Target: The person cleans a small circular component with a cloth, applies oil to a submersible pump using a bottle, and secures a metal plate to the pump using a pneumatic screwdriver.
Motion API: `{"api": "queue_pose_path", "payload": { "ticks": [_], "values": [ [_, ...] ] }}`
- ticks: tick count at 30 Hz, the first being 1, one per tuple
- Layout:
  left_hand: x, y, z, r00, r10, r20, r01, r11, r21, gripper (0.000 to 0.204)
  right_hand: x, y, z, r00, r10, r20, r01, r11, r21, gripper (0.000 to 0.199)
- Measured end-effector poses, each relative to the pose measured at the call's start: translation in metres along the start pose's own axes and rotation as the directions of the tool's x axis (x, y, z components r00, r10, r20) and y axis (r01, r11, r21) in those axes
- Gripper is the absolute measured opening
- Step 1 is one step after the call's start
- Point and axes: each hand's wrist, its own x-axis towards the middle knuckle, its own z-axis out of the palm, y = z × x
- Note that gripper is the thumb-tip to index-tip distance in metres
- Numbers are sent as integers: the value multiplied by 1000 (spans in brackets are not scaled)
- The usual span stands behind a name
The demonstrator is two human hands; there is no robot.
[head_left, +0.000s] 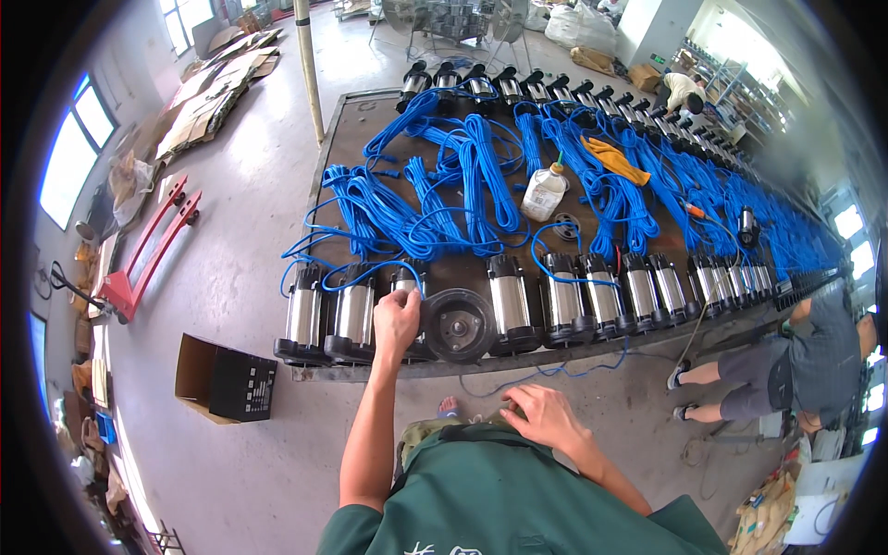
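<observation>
While right hand half-curled at green shirt, left hand fingers clamped on pump.

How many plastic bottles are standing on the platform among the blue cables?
1. One whitish plastic bottle stands upright near the middle of the platform, between bundles of blue cables. Others may be hidden under the cables farther right.

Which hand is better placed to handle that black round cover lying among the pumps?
Left, probably. The left hand already rests on the pump right beside the black round cover, arm extended. The right hand is back at the green apron, away from the platform.
</observation>
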Motion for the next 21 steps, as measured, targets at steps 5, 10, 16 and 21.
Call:
{"api": "queue_pose_path", "payload": {
  "ticks": [5,10,16,21],
  "values": [
    [1,4,5,1000,-8,-12,8,999,38,41,-2,3,3,1000,13,-15,-13,1000,5,24],
    [0,18,12,999,28,-16,-26,990,137,41,-3,3,9,999,36,11,-36,999,-19,25],
    [2,8,10,998,48,-31,-46,996,76,41,1,4,14,1000,22,-6,-22,1000,17,26],
    [2,9,11,999,37,8,-37,996,76,41,4,3,16,1000,17,-4,-17,1000,21,26]
  ]
}}
